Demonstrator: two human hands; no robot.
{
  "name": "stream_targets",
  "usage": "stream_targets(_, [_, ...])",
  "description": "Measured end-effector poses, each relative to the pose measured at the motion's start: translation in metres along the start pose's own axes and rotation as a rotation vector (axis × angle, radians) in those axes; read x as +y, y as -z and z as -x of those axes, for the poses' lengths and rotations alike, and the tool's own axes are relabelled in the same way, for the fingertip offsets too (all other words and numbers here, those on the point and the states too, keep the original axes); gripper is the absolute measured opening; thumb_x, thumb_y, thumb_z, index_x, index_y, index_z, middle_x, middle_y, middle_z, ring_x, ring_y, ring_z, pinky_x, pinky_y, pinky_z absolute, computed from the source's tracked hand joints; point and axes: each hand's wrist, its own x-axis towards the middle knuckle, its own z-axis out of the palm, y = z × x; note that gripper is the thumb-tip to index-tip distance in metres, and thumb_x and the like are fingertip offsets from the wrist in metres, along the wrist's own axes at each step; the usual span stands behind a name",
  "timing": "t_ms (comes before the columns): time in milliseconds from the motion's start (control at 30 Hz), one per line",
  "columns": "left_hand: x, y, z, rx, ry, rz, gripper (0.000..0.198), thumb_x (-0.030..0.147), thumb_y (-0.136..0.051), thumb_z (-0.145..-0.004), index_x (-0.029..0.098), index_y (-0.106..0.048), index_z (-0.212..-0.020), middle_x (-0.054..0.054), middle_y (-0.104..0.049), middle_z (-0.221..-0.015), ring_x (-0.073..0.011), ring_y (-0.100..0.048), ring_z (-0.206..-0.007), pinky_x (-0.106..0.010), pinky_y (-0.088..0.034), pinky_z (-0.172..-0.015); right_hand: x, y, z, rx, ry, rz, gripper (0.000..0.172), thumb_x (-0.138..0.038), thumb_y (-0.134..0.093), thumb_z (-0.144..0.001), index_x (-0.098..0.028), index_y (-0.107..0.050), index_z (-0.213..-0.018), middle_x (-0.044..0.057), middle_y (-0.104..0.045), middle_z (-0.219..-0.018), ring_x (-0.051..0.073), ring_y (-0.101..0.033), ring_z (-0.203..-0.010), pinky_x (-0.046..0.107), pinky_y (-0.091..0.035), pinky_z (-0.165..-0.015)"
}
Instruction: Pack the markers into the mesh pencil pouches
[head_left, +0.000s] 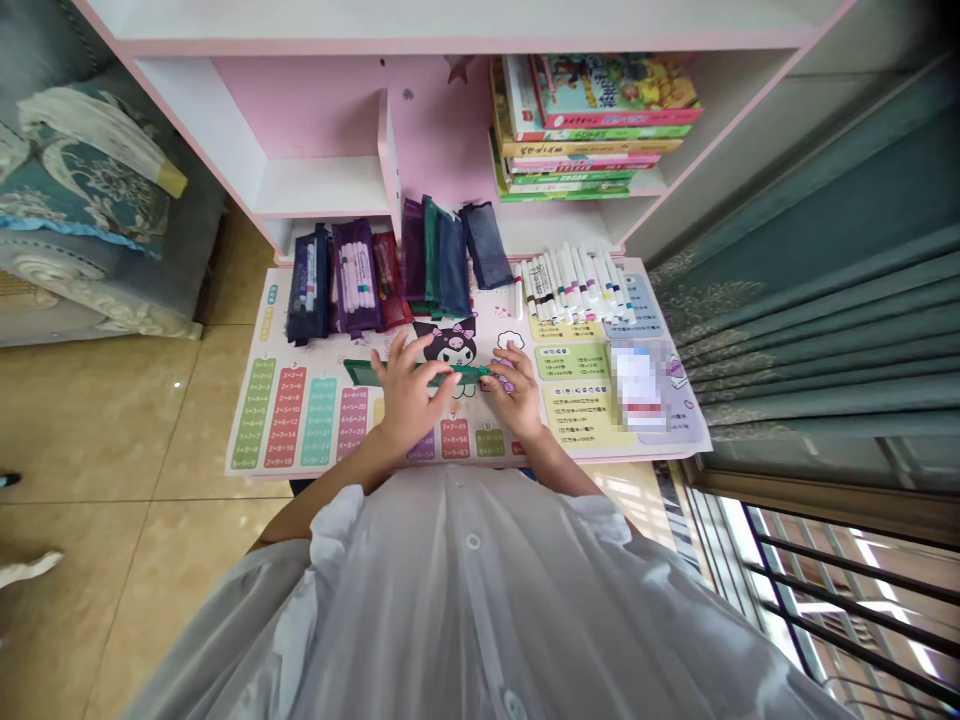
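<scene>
A slim green mesh pencil pouch (363, 372) is held between my two hands above the desk mat, near the printed cartoon figure. My left hand (409, 395) grips its middle, thumb and fingers closed on it. At the pouch's right end, my right hand (516, 393) pinches near the zipper. Beyond my hands lie filled pouches: a dark blue one (307, 285), a purple one (355, 275) with markers inside and a red one (390, 280). More flat pouches (453, 265) lie beside them, and a pile of white markers (574, 283) is to the right.
A pink and white shelf unit (322, 185) rises behind the desk mat (259, 400). Stacked books (592, 120) sit on its right side. A blurred white item (640, 385) lies at the mat's right. A curtain (825, 220) hangs to the right, and an upholstered sofa (90, 230) stands left.
</scene>
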Motion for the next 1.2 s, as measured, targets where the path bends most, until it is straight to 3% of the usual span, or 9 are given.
stream_targets(167, [0.024,-0.015,-0.012,-0.108,-0.036,-0.01,0.019,0.042,-0.066,-0.089,0.027,-0.072,-0.08,-0.004,-0.066,-0.134,-0.0354,-0.041,-0.145,-0.07,-0.015,-0.119,0.001,0.003,0.001,0.005,0.032,0.031,0.019,-0.041,-0.067,-0.092,-0.025,-0.076,-0.095,0.01,-0.066,-0.12,0.03,-0.053,-0.135,0.057,-0.047,-0.114])
stream_targets(367, [0.034,-0.017,-0.018,-0.178,-0.048,-0.019,0.016,0.035,-0.066,-0.089,0.025,-0.071,-0.077,-0.005,-0.067,-0.133,-0.036,-0.041,-0.145,-0.075,-0.016,-0.117,0.0,0.004,0.001,0.004,0.055,0.062,0.015,-0.038,-0.066,-0.093,-0.026,-0.076,-0.094,0.009,-0.065,-0.121,0.03,-0.053,-0.135,0.057,-0.048,-0.114])
stream_targets(767, [0.032,-0.017,-0.019,-0.239,-0.02,-0.002,0.02,0.025,-0.059,-0.09,0.023,-0.068,-0.072,-0.003,-0.065,-0.136,-0.0338,-0.038,-0.148,-0.078,-0.015,-0.117,0.002,0.005,0.001,-0.01,0.064,0.034,0.015,-0.039,-0.068,-0.091,-0.027,-0.077,-0.094,0.008,-0.064,-0.123,0.031,-0.049,-0.138,0.059,-0.045,-0.116])
stream_targets(1200, [0.023,-0.017,-0.017,-0.234,-0.004,0.008,0.02,0.026,-0.061,-0.087,0.024,-0.068,-0.069,-0.002,-0.064,-0.139,-0.0338,-0.033,-0.151,-0.075,-0.013,-0.119,-0.004,0.006,0.001,-0.028,0.082,0.063,0.018,-0.041,-0.067,-0.091,-0.027,-0.079,-0.092,0.009,-0.064,-0.124,0.031,-0.05,-0.136,0.057,-0.046,-0.114])
